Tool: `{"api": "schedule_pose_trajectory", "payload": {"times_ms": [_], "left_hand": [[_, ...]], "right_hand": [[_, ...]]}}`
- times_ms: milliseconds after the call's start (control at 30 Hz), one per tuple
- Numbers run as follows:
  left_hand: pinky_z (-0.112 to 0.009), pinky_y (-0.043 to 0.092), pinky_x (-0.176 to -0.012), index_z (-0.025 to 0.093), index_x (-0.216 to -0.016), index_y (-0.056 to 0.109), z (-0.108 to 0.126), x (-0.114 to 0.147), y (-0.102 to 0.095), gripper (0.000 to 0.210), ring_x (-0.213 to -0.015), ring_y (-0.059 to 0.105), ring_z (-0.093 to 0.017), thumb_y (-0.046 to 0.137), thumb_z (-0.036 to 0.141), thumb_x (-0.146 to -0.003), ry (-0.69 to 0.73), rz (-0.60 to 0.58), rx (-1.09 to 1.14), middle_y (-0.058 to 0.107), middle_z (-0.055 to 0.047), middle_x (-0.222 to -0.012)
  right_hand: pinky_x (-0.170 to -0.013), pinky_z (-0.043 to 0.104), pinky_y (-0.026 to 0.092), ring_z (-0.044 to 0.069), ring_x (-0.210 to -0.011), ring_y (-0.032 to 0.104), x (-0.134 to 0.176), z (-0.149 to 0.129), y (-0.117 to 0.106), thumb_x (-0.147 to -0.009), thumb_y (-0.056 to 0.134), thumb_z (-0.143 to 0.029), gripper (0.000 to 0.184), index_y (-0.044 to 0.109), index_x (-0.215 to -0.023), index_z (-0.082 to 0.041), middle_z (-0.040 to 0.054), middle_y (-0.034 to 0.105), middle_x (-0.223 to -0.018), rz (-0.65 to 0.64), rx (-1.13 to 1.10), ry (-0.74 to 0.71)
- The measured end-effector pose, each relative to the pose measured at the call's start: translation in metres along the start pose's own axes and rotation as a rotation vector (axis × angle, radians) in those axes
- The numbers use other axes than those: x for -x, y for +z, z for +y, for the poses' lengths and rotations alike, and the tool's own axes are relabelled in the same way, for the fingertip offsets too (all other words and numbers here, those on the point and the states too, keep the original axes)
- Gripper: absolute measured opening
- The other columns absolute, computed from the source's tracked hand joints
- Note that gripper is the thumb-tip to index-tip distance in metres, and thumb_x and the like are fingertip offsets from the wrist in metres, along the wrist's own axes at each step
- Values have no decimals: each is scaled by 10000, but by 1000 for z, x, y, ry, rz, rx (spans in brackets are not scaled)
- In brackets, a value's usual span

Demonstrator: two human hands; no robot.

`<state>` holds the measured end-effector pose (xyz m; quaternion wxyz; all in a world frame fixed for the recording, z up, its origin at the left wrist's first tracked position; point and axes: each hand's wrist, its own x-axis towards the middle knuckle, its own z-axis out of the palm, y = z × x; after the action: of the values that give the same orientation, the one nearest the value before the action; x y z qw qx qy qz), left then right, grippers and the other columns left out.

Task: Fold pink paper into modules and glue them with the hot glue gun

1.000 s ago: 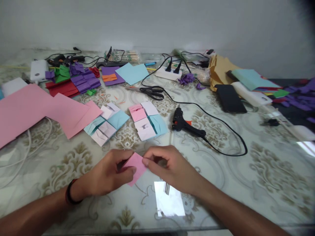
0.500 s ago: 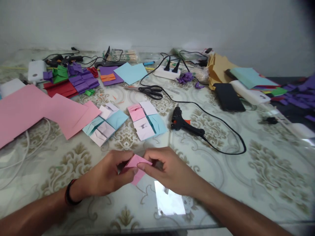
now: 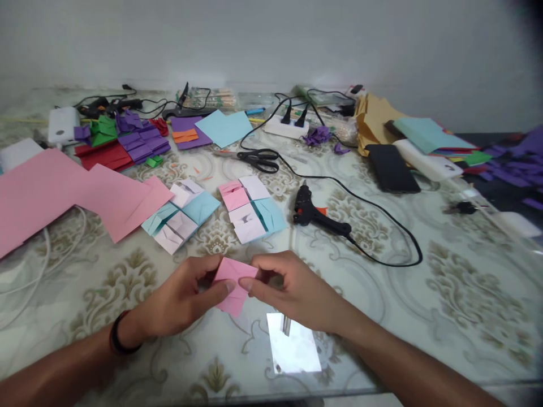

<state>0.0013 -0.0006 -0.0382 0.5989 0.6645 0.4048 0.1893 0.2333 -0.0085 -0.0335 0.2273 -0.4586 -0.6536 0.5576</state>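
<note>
Worktop [image 3: 203,347]: pale and glossy, with a brown-green floral and scroll pattern; a bright glare patch [image 3: 297,356] shows near the front edge. Left hand [image 3: 182,297], a dark band [image 3: 116,334] at its wrist: fingers pinching the left side of a small pink paper [image 3: 232,270], thumb on top. Right hand [image 3: 297,291]: thumb and fingers pinching the right side. The paper sits between the two hands over the front middle of the worktop; contact with the surface cannot be determined. Condition of paper: plain pink, folded, crease lines visible, corners pointed, lower portion extending below the thumbs.

Beyond the hands: two four-part folded paper panels, the left panel [image 3: 176,229] in white and light blue, the right panel [image 3: 248,223] in pink, white and light blue. Large pink sheets [image 3: 38,195] lie at left, a black glue gun [image 3: 320,219] at right. Farther: scissors [image 3: 265,161], a black phone [image 3: 392,168], a white power strip [image 3: 282,128] with two plugs inserted. Rear: plain grey wall [image 3: 271,45].
</note>
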Motion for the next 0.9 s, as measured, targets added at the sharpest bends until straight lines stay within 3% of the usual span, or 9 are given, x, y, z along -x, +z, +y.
{"api": "schedule_pose_trajectory", "payload": {"times_ms": [100, 333, 567, 900], "left_hand": [[-276, 397, -645, 165, -910, 670, 1, -1, 0, 282, -734, 503, -152, 561, 396, -1029, -6, -11, 9, 622, -4, -815], [-276, 450, -690, 172, -948, 691, 0, -4, -1, 328, -795, 575, -172, 528, 435, -1055, 37, -38, -1, 690, -30, -895], [-252, 462, -657, 175, -920, 677, 9, -3, 0, 326, -724, 561, -146, 477, 373, -1085, 40, -32, 53, 633, -7, -791], [-256, 467, -674, 180, -863, 674, 2, -5, -1, 345, -708, 592, -143, 466, 339, -1087, 72, 10, -49, 658, 0, -759]], "right_hand": [[-481, 232, 275, 92, -554, 392, -1, -1, 2, -945, 674, -408, 332, 600, -722, -173, -50, 480, -618, -72, -27, 42], [-534, 251, 329, 119, -602, 445, -1, -2, -1, -960, 667, -405, 329, 630, -726, -178, -22, 548, -658, -17, -7, 7], [-517, 246, 308, 106, -570, 434, 0, -4, -5, -955, 674, -396, 386, 545, -655, -188, -44, 500, -601, 63, 22, -40], [-538, 231, 338, 106, -606, 455, -1, -6, -8, -942, 690, -351, 340, 569, -672, -182, -37, 515, -637, 162, 16, -91]]}}
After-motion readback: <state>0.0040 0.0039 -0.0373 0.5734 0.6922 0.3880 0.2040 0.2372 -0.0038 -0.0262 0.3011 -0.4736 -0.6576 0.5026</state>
